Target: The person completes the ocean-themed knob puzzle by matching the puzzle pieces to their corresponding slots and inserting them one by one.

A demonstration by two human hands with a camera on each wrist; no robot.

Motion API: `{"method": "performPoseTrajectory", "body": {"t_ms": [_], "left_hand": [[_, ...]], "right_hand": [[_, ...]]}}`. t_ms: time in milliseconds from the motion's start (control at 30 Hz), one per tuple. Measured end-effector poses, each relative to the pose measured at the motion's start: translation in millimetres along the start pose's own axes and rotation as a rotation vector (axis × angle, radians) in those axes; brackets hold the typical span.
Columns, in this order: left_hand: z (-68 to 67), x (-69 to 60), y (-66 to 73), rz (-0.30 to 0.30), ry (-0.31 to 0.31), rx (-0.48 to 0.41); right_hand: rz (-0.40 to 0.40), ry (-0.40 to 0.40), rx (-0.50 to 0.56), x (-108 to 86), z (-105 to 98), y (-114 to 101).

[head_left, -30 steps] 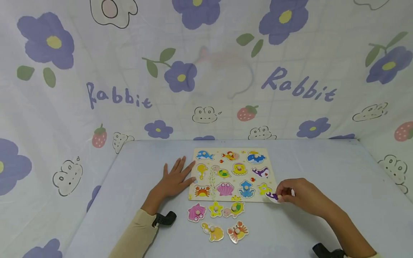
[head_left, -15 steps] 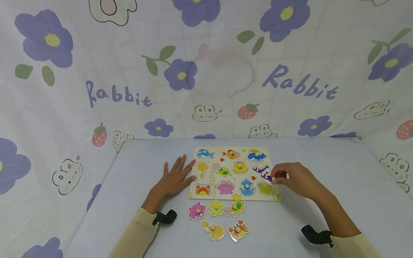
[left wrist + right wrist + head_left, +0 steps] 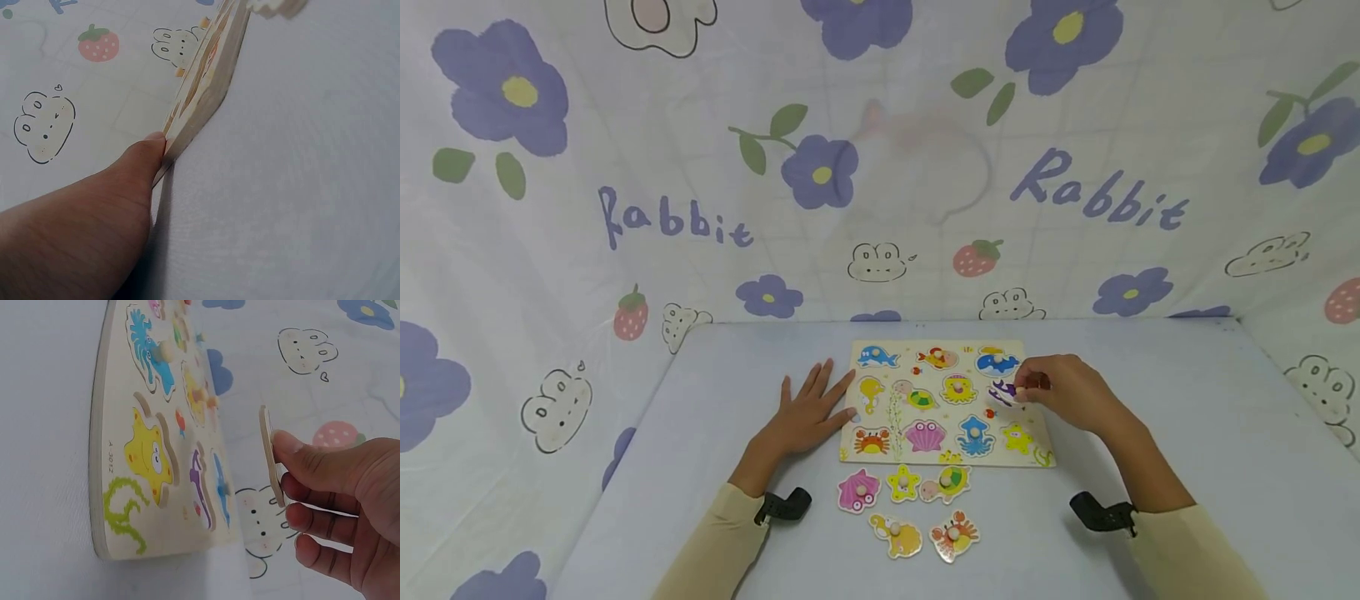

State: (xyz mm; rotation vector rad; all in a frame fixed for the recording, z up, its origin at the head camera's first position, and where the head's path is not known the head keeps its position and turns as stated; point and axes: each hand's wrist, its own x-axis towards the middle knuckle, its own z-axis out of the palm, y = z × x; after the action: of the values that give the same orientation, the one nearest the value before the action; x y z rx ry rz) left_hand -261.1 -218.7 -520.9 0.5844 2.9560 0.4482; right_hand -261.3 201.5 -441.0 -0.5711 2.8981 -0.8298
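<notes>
My right hand (image 3: 1067, 396) pinches the purple whale puzzle piece (image 3: 1002, 393) over the right side of the wooden peg puzzle board (image 3: 953, 427). In the right wrist view, this piece (image 3: 270, 456) appears edge-on, held between thumb and fingers apart from the board, whose purple whale recess (image 3: 200, 490) is visible. At the board's left edge, my left hand (image 3: 805, 421) lies with fingers spread. Its thumb (image 3: 147, 153) touches that edge in the left wrist view. Knobbed pieces such as the blue squid (image 3: 974, 436) and octopus (image 3: 957, 389) sit in the board.
Loose on the table in front of the board lie a pink shell (image 3: 858, 490), a yellow star (image 3: 903, 482), a turtle (image 3: 951, 482), a seahorse (image 3: 904, 539) and a crab (image 3: 955, 536). A patterned cloth (image 3: 917, 183) hangs behind the table.
My right hand has carried the purple whale piece from the board's lower right corner up and left to over the whale recess. The left hand stays in place.
</notes>
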Motion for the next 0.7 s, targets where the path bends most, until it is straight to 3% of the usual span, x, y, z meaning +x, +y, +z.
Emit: {"method": "performPoseTrajectory", "body": {"t_ms": [700], "left_hand": [[3.5,1.1,-3.9,-0.004,-0.023,-0.002]], "right_hand": [[0.076,-0.008,0.009,12.8,19.3,13.5]]}}
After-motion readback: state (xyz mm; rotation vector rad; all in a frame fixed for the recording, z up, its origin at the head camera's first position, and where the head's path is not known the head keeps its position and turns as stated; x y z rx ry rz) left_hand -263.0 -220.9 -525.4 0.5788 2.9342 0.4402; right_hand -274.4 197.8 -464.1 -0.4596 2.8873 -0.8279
